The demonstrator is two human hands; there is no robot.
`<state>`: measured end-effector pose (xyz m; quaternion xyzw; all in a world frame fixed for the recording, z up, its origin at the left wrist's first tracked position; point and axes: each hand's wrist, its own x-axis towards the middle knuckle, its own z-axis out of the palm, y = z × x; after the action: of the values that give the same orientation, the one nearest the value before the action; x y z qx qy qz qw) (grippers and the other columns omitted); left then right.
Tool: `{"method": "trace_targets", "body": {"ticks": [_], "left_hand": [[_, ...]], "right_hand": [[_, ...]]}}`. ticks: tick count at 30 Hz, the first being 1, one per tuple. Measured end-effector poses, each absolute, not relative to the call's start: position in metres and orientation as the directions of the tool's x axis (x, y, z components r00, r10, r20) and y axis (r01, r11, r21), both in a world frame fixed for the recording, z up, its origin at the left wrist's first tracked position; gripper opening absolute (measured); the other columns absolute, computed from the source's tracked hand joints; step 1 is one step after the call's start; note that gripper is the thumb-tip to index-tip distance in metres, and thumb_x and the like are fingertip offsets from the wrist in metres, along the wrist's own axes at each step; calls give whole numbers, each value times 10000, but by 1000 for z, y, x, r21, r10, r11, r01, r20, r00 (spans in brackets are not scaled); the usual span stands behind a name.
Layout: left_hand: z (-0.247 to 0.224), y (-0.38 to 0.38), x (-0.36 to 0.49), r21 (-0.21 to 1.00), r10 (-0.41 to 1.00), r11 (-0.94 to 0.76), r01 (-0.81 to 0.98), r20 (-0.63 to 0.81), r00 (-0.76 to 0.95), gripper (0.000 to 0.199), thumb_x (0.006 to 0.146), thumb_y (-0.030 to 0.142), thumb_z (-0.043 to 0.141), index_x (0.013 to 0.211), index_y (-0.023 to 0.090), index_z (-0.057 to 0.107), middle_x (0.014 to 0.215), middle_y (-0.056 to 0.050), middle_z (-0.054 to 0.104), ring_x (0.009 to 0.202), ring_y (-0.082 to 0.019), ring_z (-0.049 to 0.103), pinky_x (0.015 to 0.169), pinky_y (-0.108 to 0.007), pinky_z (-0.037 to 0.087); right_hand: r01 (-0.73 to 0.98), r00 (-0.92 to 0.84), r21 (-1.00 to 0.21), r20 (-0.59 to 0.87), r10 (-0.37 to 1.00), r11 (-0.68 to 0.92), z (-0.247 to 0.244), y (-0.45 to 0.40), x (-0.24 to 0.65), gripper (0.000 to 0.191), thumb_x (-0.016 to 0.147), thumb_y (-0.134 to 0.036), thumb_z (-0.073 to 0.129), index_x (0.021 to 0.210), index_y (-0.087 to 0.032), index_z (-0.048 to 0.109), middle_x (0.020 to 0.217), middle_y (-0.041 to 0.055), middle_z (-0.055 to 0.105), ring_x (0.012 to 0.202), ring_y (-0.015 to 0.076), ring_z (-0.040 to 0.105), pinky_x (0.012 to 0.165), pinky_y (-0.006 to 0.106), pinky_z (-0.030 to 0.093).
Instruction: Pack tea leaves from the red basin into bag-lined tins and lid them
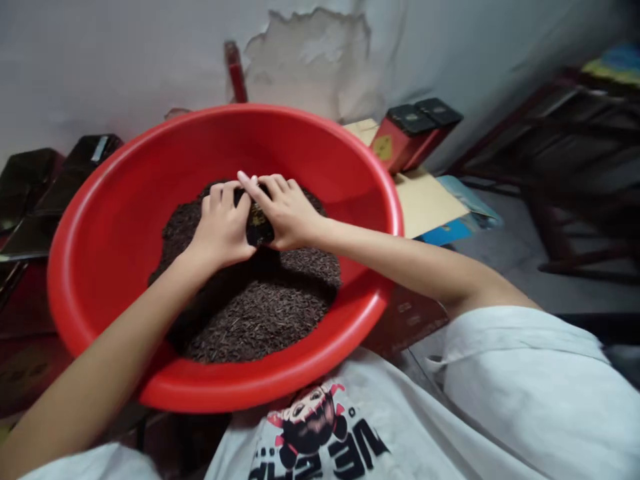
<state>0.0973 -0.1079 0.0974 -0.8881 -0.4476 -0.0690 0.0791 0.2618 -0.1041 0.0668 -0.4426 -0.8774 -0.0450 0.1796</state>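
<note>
A large red plastic basin (360, 313) holds a heap of dark, dry, twisted leaves (260, 313) that look like loose tea. Over the heap, my two hands are close together on a black tin with gold lettering (257, 223). My left hand (223, 227) is curled round its left side, thumb toward me. On the other side, my right hand (290, 210) grips it, index finger stretched across the top toward the left. Much of the tin is covered by my fingers, so its full shape and its lower end cannot be made out.
Two red tins with black lids (410, 133) stand behind the basin at right, near flat cardboard (430, 203). Dark glossy boxes (30, 180) are at the left. A peeling wall (310, 53) rises behind. Dark wooden furniture (575, 153) stands at far right.
</note>
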Motion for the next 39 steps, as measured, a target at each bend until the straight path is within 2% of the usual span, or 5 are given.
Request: {"method": "trace_targets", "body": {"ticks": [8, 14, 19, 27, 39], "left_hand": [[177, -135, 156, -377, 471, -653, 657, 477, 742, 832, 741, 358, 469, 1450, 30, 181, 1335, -233, 413, 1185, -413, 432, 902, -547, 392], [221, -128, 252, -471, 190, -777, 418, 458, 868, 666, 822, 285, 380, 1418, 23, 241, 1358, -211, 414, 1257, -384, 410, 915, -524, 385], [197, -113, 349, -459, 27, -875, 155, 274, 961, 875, 635, 251, 589, 1413, 31, 254, 1400, -199, 398, 1288, -369, 381, 991, -448, 380], [97, -84, 443, -246, -39, -969, -27, 41, 998, 908, 587, 292, 747, 1365, 39, 353, 1313, -208, 493, 1181, -318, 471, 916, -372, 455], [86, -49, 489, -236, 282, -942, 238, -173, 944, 884, 701, 166, 728, 1453, 91, 269, 1483, -197, 363, 1342, -281, 372, 1040, -367, 406]], "right_hand": [[926, -303, 23, 641, 705, 377, 137, -162, 322, 671, 885, -463, 365, 1488, -199, 238, 1447, 80, 333, 1346, 349, 303, 1068, 555, 271], [997, -64, 70, 834, 548, 8, 173, -206, 393, 550, 934, -385, 324, 1419, -131, 374, 1336, 120, 432, 1278, 256, 399, 1065, 411, 343], [958, 281, -155, 687, 670, -243, 136, -216, 456, 803, 798, -402, 516, 1483, -185, 156, 1333, 157, 373, 1283, 384, 349, 1024, 601, 304], [802, 590, -384, 397, 703, -457, 34, -201, 515, 1075, 563, -382, 749, 1471, -200, 205, 1289, 166, 459, 1214, 368, 423, 969, 529, 396], [655, 705, -490, 122, 699, -575, 34, -130, 546, 887, 650, -319, 713, 1438, -167, 335, 1388, 208, 408, 1301, 380, 358, 1014, 565, 341]]}}
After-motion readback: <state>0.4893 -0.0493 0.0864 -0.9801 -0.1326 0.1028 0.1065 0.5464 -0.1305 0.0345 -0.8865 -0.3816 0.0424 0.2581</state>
